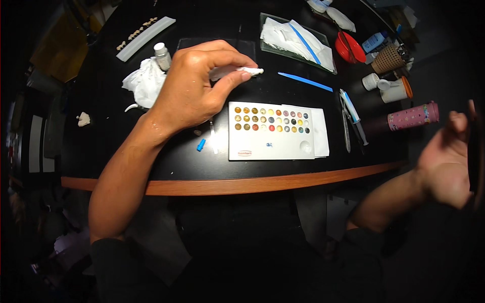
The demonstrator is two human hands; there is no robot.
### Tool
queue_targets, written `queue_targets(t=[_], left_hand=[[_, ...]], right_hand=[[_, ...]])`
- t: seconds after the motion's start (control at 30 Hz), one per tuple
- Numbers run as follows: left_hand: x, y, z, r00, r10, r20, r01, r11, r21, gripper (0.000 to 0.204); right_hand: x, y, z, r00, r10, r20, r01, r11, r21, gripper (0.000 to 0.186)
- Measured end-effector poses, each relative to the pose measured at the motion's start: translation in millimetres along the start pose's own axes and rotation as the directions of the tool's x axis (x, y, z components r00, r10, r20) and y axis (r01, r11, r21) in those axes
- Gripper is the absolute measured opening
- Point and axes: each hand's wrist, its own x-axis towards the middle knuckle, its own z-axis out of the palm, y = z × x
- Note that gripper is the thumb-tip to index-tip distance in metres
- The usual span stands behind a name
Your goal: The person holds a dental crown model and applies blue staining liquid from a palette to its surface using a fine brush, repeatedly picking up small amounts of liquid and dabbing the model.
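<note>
My left hand point(202, 83) is over the middle of the table, thumb and fingers pinched on a folded white tissue point(237, 72). A small whitish tip sticks out past the fingertips; I cannot make out what it is. Just below that hand lies a white palette point(275, 146) with several rows of coloured dots and a small blue smear. A small blue cap-like piece point(201, 145) lies left of the palette. My right hand point(447, 161) is at the far right, off the table's front edge, palm showing. Its fingers are blurred and partly cut off by the dark rim.
Crumpled tissue point(144, 83) and a small white-capped bottle point(162, 56) stand left. A white strip point(146, 39) lies beside tooth-like pieces point(136, 34). Rightward are a blue stick point(305, 82), tweezers point(345, 126), a glass tray point(328, 64), a red bowl point(350, 48) and a pink patterned bottle point(413, 116).
</note>
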Motion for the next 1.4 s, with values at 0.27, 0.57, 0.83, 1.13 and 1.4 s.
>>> queue_targets(t=[0.27, 0.57, 0.83, 1.13, 1.4], left_hand=[[3.7, 10.1, 0.6, 0.998, -0.059, 0.02, 0.058, 0.998, 0.027, 0.013], [4.6, 16.8, 2.0, 0.996, -0.07, 0.045, 0.068, 0.996, 0.052, 0.014], [4.1, 18.3, -1.7, 0.995, -0.086, 0.045, 0.083, 0.995, 0.05, 0.014], [4.6, 19.7, -2.8, 0.995, -0.093, 0.037, 0.091, 0.995, 0.051, 0.014], [5.4, 19.1, -3.9, 0.992, -0.114, 0.046, 0.111, 0.992, 0.067, 0.016]], right_hand=[[-172.6, 42.0, 22.5, 0.816, 0.544, -0.196, -0.568, 0.817, -0.095, 0.02], [-178.6, 51.2, 45.0, 0.804, 0.559, -0.205, -0.594, 0.774, -0.221, 0.011], [-179.5, 55.9, 44.3, 0.784, 0.608, -0.124, -0.612, 0.723, -0.321, 0.013], [-176.2, 51.5, 39.0, 0.778, 0.598, -0.194, -0.626, 0.762, -0.165, 0.009], [-185.7, 50.4, 37.8, 0.807, 0.534, -0.253, -0.583, 0.65, -0.488, 0.008]])
